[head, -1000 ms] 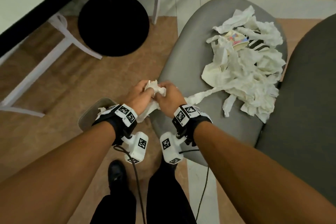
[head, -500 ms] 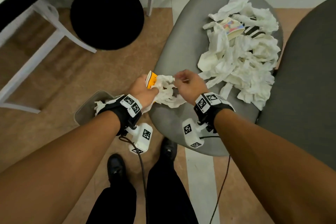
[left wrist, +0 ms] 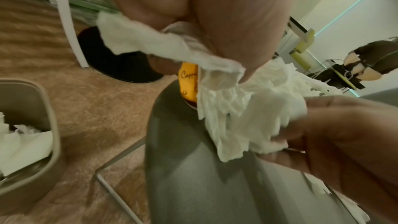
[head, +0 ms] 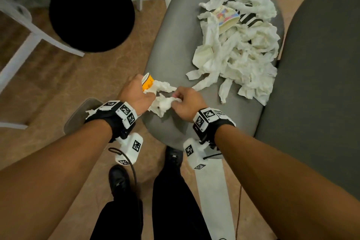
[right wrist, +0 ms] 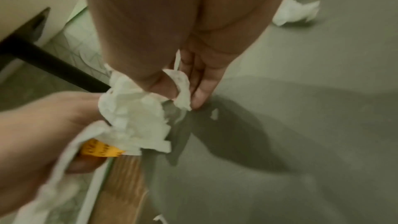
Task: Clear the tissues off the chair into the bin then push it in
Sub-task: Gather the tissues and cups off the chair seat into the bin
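Observation:
A grey chair seat (head: pixel 171 48) carries a big heap of crumpled white tissues (head: pixel 239 52) at its far right, with a printed paper cup (head: pixel 226 15) and a striped piece in it. At the seat's near left edge my left hand (head: pixel 136 95) grips a yellow paper cup (head: pixel 147 82) (left wrist: pixel 188 83) and white tissue (left wrist: pixel 155 43). My right hand (head: pixel 185 101) pinches the same bunch of tissue (head: pixel 162 103) (right wrist: pixel 133 111) between thumb and fingers, just above the seat. A beige bin (left wrist: pixel 30 139) with tissues inside stands on the floor to the left, under my left wrist (head: pixel 78 115).
A second dark grey chair (head: pixel 321 64) stands close on the right. A black round table base (head: pixel 91 11) and white chair legs (head: pixel 25 48) are on the carpet at the left. My feet (head: pixel 118 179) are below the seat's front edge.
Both hands moved from the seat's left edge a little further over it. A yellow cup now shows in the left hand, and the right hand has gathered more tissue into the bunch.

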A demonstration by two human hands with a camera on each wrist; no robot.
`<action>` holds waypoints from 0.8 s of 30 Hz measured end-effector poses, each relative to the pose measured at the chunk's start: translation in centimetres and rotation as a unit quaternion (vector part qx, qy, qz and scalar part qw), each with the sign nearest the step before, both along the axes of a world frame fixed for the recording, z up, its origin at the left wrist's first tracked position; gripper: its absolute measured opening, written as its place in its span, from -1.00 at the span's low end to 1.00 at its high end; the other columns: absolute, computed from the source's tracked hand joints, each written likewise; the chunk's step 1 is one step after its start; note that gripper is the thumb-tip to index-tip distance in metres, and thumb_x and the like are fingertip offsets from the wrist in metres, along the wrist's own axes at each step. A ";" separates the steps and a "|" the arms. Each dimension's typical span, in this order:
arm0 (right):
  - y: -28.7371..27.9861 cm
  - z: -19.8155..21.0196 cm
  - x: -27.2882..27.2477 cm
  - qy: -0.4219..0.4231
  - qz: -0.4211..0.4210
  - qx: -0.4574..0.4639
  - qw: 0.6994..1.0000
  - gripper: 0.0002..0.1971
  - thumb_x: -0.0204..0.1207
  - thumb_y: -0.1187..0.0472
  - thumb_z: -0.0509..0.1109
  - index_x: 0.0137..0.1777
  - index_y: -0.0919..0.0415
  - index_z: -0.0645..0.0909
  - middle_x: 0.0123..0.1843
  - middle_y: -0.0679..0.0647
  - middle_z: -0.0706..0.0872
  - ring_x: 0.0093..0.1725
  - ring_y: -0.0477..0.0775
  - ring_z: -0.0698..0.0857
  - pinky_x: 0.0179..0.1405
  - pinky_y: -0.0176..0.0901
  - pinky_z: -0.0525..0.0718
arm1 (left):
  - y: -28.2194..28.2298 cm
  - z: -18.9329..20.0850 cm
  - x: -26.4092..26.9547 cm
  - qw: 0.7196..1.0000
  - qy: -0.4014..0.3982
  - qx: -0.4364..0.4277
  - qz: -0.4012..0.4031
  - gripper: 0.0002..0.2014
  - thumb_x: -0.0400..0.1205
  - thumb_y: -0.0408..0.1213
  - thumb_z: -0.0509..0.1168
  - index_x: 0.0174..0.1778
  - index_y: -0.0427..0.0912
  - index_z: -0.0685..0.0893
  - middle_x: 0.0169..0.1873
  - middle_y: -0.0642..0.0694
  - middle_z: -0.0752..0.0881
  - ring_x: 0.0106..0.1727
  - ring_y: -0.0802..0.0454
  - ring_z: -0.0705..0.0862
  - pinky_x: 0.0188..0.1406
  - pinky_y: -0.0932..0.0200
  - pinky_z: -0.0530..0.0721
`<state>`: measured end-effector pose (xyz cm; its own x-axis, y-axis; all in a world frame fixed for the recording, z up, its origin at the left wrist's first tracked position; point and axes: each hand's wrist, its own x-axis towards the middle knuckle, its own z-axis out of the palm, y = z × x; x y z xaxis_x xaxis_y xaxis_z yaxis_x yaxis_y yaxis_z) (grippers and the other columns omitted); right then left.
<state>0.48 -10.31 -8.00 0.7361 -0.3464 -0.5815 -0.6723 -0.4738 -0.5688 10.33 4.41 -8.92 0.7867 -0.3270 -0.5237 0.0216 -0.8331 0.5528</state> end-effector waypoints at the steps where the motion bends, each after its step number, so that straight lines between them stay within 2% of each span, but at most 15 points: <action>1: 1.1 0.1 0.6 -0.019 -0.026 0.026 0.999 -0.91 0.40 0.24 0.39 -0.19 0.01 0.59 -0.25 0.00 0.72 -0.19 0.11 0.70 -0.17 -0.15 0.63 | 0.6 0.1 0.1 1.000 -0.002 0.001 0.006 -0.70 0.50 -0.25 0.36 0.15 -0.13 0.57 -0.01 -0.11 0.67 -0.08 -0.12 0.63 -0.16 0.14 0.45; 4: 5.2 -0.1 2.4 -0.051 -0.126 0.123 0.983 -0.83 0.38 0.26 0.46 -0.11 0.04 0.56 -0.27 -0.10 0.66 -0.23 -0.02 0.66 -0.09 -0.11 0.67 | 3.2 0.0 0.5 1.000 0.008 0.009 0.019 -0.77 0.51 -0.24 0.36 0.07 -0.11 0.59 -0.13 -0.06 0.68 -0.14 -0.11 0.63 -0.22 0.15 0.44; 7: 9.7 -0.8 4.1 -0.038 -0.144 0.190 0.970 -0.68 0.43 0.25 0.47 0.13 0.09 0.48 -0.11 -0.04 0.70 -0.04 0.02 0.71 0.08 -0.04 0.72 | 7.0 -0.2 1.3 0.999 0.020 0.023 0.011 -0.80 0.50 -0.12 0.37 0.00 -0.02 0.58 -0.17 -0.01 0.69 -0.10 -0.16 0.69 -0.26 0.16 0.47; 9: 12.5 -1.0 5.2 -0.031 -0.113 0.190 0.975 -0.66 0.44 0.26 0.46 0.19 0.16 0.49 0.00 0.07 0.74 0.00 0.06 0.71 0.05 -0.07 0.69 | 10.0 0.2 1.7 0.999 0.021 0.023 0.021 -0.80 0.51 -0.10 0.39 -0.02 -0.03 0.57 -0.17 -0.01 0.69 -0.07 -0.17 0.71 -0.29 0.15 0.48; 11: 15.4 -1.1 6.3 -0.019 -0.061 0.179 0.982 -0.68 0.43 0.27 0.44 0.19 0.23 0.56 -0.03 0.10 0.75 -0.08 0.04 0.69 -0.06 -0.14 0.63 | 13.2 0.6 2.1 0.999 0.018 0.001 0.042 -0.79 0.49 -0.11 0.42 -0.02 -0.03 0.60 -0.17 -0.06 0.72 -0.10 -0.15 0.70 -0.24 0.08 0.56; 12: 16.9 -1.2 6.7 -0.012 -0.034 0.171 0.985 -0.73 0.41 0.24 0.41 0.12 0.20 0.59 -0.10 0.07 0.73 -0.13 0.04 0.67 -0.10 -0.13 0.61 | 14.8 0.7 2.2 0.999 0.020 -0.005 0.049 -0.77 0.49 -0.13 0.43 0.02 -0.04 0.62 -0.14 -0.08 0.74 -0.11 -0.14 0.68 -0.17 0.04 0.60; 14: 19.7 -1.5 7.3 0.011 0.011 0.154 0.988 -0.80 0.36 0.17 0.37 -0.02 0.13 0.58 -0.17 0.05 0.70 -0.16 0.07 0.67 -0.15 -0.07 0.61 | 17.9 0.2 2.4 0.998 0.027 0.004 0.055 -0.69 0.51 -0.16 0.42 0.16 0.00 0.61 -0.01 -0.03 0.75 -0.05 -0.06 0.67 -0.08 0.11 0.60; 17: 23.8 -3.1 8.2 0.038 0.049 0.118 0.991 -0.92 0.43 0.16 0.33 -0.09 0.09 0.57 -0.12 0.12 0.76 -0.07 0.21 0.74 -0.06 0.02 0.71 | 22.0 -1.7 2.8 0.995 0.049 -0.009 0.090 -0.56 0.53 -0.21 0.41 0.36 0.01 0.58 0.18 0.03 0.71 0.16 -0.02 0.68 0.03 0.21 0.51; 18: 25.0 -3.6 8.5 0.041 0.061 0.105 0.992 -0.96 0.43 0.15 0.31 -0.14 0.04 0.57 -0.15 0.10 0.76 -0.05 0.24 0.75 -0.04 0.02 0.72 | 23.1 -2.1 2.8 0.992 0.048 -0.014 0.112 -0.56 0.53 -0.21 0.42 0.35 0.02 0.59 0.16 0.03 0.71 0.17 -0.03 0.68 0.02 0.22 0.50; 19: 26.1 -4.2 8.9 0.045 0.065 0.106 0.991 -0.93 0.42 0.16 0.30 -0.13 0.03 0.60 -0.16 0.07 0.76 -0.03 0.24 0.76 -0.03 0.00 0.72 | 24.0 -2.7 2.8 0.991 0.040 -0.016 0.130 -0.59 0.53 -0.22 0.43 0.31 0.00 0.61 0.10 0.03 0.70 0.15 -0.05 0.69 -0.01 0.22 0.48; 20: 27.2 -4.8 9.2 0.047 0.066 0.120 0.989 -0.84 0.42 0.17 0.30 -0.03 0.04 0.64 -0.09 0.07 0.77 0.01 0.23 0.76 0.00 -0.01 0.73 | 24.9 -3.2 2.7 0.989 0.030 -0.019 0.144 -0.62 0.54 -0.24 0.42 0.29 -0.03 0.62 0.06 0.00 0.70 0.13 -0.06 0.69 -0.04 0.23 0.46; 22: 28.9 -6.4 9.7 0.063 0.080 0.123 0.987 -0.66 0.41 0.19 0.30 0.19 0.10 0.65 0.08 0.16 0.78 0.10 0.25 0.75 0.12 0.07 0.73 | 26.5 -4.4 2.5 0.987 0.023 -0.008 0.160 -0.59 0.56 -0.28 0.40 0.35 -0.13 0.59 0.11 -0.09 0.70 0.18 -0.13 0.68 -0.04 0.22 0.44; 24: 29.9 -7.8 10.1 0.066 0.094 0.109 0.987 -0.63 0.40 0.18 0.28 0.20 0.15 0.65 0.10 0.21 0.78 0.11 0.29 0.74 0.15 0.08 0.72 | 27.8 -6.0 2.3 0.985 0.028 0.012 0.170 -0.53 0.56 -0.27 0.40 0.40 -0.20 0.52 0.21 -0.21 0.70 0.22 -0.22 0.67 -0.02 0.19 0.47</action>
